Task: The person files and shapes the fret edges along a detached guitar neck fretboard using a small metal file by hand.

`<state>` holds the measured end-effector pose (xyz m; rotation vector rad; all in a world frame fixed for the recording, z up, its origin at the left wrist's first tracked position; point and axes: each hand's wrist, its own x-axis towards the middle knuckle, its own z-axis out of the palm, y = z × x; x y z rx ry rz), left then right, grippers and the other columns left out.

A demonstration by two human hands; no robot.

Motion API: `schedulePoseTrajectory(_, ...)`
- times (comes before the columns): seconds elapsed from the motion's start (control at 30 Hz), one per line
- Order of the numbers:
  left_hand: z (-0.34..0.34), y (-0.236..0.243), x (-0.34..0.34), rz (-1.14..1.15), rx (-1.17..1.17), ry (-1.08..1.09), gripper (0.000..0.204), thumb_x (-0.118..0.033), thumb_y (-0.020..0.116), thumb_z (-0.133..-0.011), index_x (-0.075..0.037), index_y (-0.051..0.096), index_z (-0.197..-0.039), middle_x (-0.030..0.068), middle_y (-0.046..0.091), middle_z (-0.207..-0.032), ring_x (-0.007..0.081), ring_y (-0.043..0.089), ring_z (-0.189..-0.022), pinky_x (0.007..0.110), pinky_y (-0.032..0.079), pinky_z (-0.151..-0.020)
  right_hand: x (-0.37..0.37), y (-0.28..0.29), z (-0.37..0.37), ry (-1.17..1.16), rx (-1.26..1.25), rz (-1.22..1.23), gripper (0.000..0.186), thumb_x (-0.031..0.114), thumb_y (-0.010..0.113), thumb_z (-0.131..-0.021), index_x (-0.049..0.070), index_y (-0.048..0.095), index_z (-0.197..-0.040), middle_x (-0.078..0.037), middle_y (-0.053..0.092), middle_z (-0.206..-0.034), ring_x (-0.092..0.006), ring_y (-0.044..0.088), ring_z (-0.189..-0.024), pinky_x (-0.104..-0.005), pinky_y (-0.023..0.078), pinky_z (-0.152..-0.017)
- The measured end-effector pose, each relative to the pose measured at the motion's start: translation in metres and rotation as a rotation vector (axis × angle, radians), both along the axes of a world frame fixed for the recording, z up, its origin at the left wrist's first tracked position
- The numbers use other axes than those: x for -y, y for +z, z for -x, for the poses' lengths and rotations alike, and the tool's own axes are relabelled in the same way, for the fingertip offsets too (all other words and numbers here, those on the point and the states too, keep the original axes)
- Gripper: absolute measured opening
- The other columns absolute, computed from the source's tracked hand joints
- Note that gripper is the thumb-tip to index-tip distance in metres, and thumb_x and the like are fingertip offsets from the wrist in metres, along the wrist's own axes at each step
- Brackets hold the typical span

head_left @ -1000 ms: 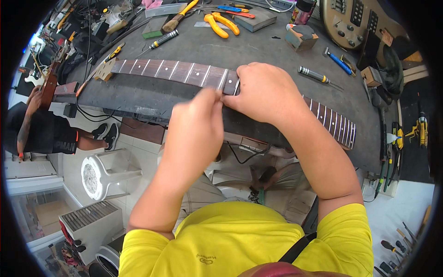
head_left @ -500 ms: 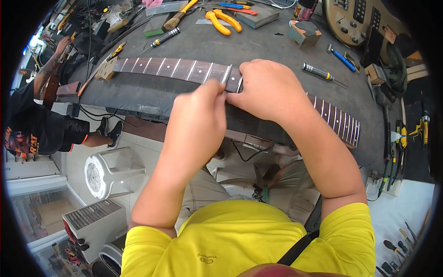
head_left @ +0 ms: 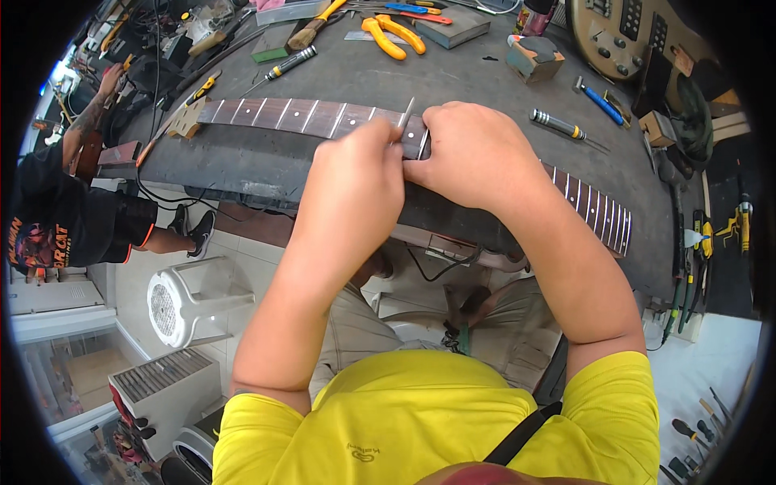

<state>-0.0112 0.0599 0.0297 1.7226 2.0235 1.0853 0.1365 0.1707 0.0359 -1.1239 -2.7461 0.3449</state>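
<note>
A guitar neck [head_left: 291, 115] with a dark fretboard, pale frets and dot markers lies across the near edge of the dark workbench [head_left: 242, 170], its headstock [head_left: 187, 123] at the left. My left hand [head_left: 356, 174] is closed round a thin metal rod, perhaps a file [head_left: 408, 109], held crosswise over the fretboard. My right hand [head_left: 477, 153] grips the neck just right of the rod, thumb on the near side, and hides part of the fretboard; the neck continues rightward under that wrist.
Yellow pliers [head_left: 388, 40], screwdrivers [head_left: 558, 125], a brush [head_left: 311, 32], a blue tool [head_left: 600, 103] and a block [head_left: 533, 63] lie beyond. A guitar body [head_left: 606, 44] stands back right. A co-worker [head_left: 69, 218] reaches toward the left bench. A white stool [head_left: 194, 303] stands below.
My left hand and the rod have moved away from me, toward the back of the bench, over the fretboard. The co-worker's arm has risen from low down to the bench at the upper left.
</note>
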Motion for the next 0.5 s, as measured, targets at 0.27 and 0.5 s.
schedulePoseTrajectory(0.27,0.001,-0.002,0.031,-0.088,0.017,-0.022,0.015,0.006,0.070,-0.102,0.006,0.072,-0.117,0.0328,0.074,-0.090,0.0528,0.075,-0.086,0.053,0.061,-0.071,0.001,-0.002,0.005,0.016,0.002,0.011,0.045,0.044,0.082,-0.090,-0.001,0.085,-0.096,-0.023,0.083,-0.100,-0.0409,0.081,-0.103,-0.0513,0.066,-0.092)
schedulePoseTrajectory(0.5,-0.004,-0.020,0.063,-0.141,-0.046,-0.039,0.016,0.005,0.071,-0.102,0.005,0.070,-0.118,0.0307,0.075,-0.091,0.0510,0.076,-0.084,0.055,0.059,-0.069,0.001,-0.007,0.000,0.009,-0.024,0.005,0.047,0.044,0.082,-0.090,-0.002,0.085,-0.099,-0.023,0.083,-0.102,-0.0414,0.081,-0.103,-0.0519,0.065,-0.093)
